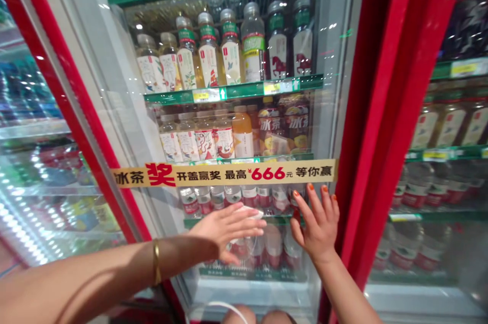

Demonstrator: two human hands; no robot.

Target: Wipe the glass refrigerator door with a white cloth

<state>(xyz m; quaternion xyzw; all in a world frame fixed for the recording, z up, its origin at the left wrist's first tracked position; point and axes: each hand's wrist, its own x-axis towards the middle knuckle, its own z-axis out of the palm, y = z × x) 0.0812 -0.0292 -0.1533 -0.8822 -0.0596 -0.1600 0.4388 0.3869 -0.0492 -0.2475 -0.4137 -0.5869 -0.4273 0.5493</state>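
Observation:
A glass cooler door [244, 288] stands in front of me, with a printed Chinese banner strip [224, 173] across it. My left hand [232, 227], a gold bangle on its wrist, lies flat below the strip with fingers stretched. Under those fingers a white tissue [253, 211] is pressed to the glass, mostly hidden by the hand. To the right, my right hand [318, 222] rests against the glass with spread fingers and orange nails, its tips just under the strip's right end. Nothing shows in it.
Behind the glass, bottled drinks [208, 55] stand on several green-edged shelves [240, 89]. A red door frame [366, 161] runs down the right side. More coolers hold bottles at the left [34, 110] and right [430, 187]. A white cable [224, 304] curves near my knees.

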